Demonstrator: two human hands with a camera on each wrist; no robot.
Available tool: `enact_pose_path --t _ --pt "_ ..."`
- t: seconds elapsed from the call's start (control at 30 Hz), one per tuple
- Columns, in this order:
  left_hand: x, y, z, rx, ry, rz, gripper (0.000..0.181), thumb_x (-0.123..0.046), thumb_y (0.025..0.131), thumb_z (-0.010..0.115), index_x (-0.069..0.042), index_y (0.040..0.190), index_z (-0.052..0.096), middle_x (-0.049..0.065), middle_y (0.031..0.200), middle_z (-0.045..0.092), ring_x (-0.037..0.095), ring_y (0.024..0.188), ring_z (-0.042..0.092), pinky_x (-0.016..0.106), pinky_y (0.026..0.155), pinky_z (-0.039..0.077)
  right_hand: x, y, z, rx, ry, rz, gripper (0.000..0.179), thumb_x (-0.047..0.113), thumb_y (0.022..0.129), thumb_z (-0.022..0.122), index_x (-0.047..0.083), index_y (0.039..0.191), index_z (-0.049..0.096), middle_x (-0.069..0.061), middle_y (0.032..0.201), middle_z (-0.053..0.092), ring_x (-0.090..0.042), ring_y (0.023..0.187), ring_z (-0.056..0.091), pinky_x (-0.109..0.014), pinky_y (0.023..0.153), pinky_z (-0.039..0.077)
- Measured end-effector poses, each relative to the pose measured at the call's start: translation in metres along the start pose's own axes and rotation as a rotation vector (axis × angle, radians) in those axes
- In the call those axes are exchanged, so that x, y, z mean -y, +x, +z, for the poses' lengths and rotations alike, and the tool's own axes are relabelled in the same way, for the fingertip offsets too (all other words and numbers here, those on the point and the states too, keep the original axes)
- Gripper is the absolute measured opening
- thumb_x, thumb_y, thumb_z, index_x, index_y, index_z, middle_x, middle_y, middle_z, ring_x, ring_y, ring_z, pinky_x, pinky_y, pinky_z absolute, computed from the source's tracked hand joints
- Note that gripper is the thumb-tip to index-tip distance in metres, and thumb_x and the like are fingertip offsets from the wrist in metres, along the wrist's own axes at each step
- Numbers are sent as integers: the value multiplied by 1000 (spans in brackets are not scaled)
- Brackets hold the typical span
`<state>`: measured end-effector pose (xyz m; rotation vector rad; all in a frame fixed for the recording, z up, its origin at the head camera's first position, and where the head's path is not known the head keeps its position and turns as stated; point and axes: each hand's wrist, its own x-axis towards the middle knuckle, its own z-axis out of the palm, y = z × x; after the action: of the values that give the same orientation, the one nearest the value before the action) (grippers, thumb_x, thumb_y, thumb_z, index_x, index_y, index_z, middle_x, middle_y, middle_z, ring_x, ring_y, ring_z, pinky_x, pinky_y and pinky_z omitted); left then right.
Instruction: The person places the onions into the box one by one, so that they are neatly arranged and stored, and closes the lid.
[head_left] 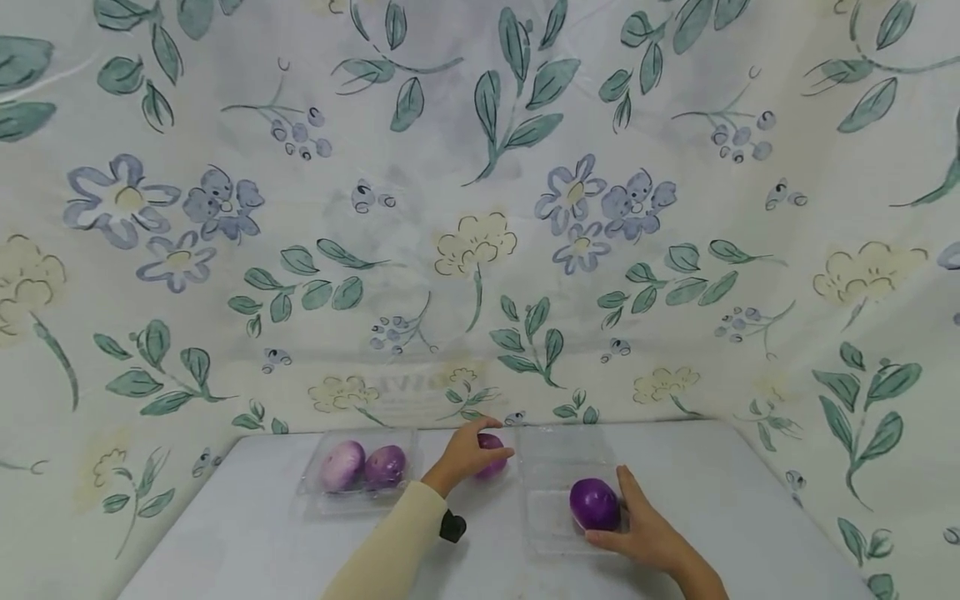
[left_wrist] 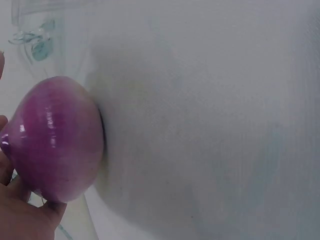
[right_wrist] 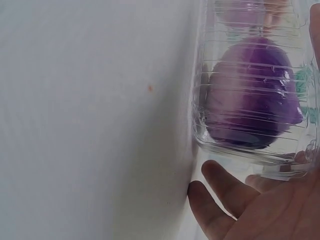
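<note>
My left hand (head_left: 461, 454) is around a purple onion (head_left: 491, 458) standing on the table. Its fingers (left_wrist: 30, 212) meet one side of that onion (left_wrist: 57, 140), whose pointed end faces up, and the thumb stands apart from it in the left wrist view. A darker purple onion (head_left: 596, 504) sits inside a clear plastic container (head_left: 551, 542). My right hand (head_left: 641, 525) spreads around this onion at the container's right side, thumb in front. Seen from the right wrist, its fingers (right_wrist: 227, 190) lie outside the ridged clear wall.
Another clear container (head_left: 348, 504) with two onions (head_left: 363, 467) in it stands at the left on the white table (head_left: 247, 508). A small black object (head_left: 452, 527) shows beside the left sleeve. Flowered cloth (head_left: 420, 250) hangs behind the table.
</note>
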<state>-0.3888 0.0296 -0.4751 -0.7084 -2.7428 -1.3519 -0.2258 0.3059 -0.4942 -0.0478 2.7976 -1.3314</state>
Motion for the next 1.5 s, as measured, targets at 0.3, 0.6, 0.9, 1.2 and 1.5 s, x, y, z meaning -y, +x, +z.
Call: enact_pose_path --t 0.3,0.6,0.9,1.2,1.5 --pt "7 1 9 -13 -38 0 44 -17 78 83 -4 117 66 19 124 64 37 115 59 53 98 50 0 4 1 0 37 -7 126 40 76 84 -8 155 -3 -31 161 -1 -51 146 18 -65 116 11" --pt "9 -4 18 -14 -71 98 27 -13 78 79 -5 102 74 16 115 66 33 107 59 49 93 50 0 2 1 7 22 3 125 40 78 82 -8 154 -4 -32 161 -2 -51 147 11 -65 116 11" --pt "10 -8 18 14 -8 125 39 -15 71 86 -7 105 69 17 117 60 33 107 58 50 92 53 2 0 1 19 18 24 126 41 78 82 -8 154 -6 -33 161 -4 -51 147 10 -65 117 10" --pt "15 -6 21 18 30 114 41 -7 68 87 -5 104 67 17 118 60 33 111 58 52 96 52 3 1 2 20 34 0 125 39 78 83 -8 154 -5 -33 161 -3 -52 146 15 -65 116 10" --pt "13 -6 22 13 41 127 41 -8 68 87 -5 104 67 17 118 60 33 109 59 50 94 53 0 2 3 11 21 10 125 39 78 83 -7 154 -5 -33 161 -3 -53 146 14 -66 116 10"
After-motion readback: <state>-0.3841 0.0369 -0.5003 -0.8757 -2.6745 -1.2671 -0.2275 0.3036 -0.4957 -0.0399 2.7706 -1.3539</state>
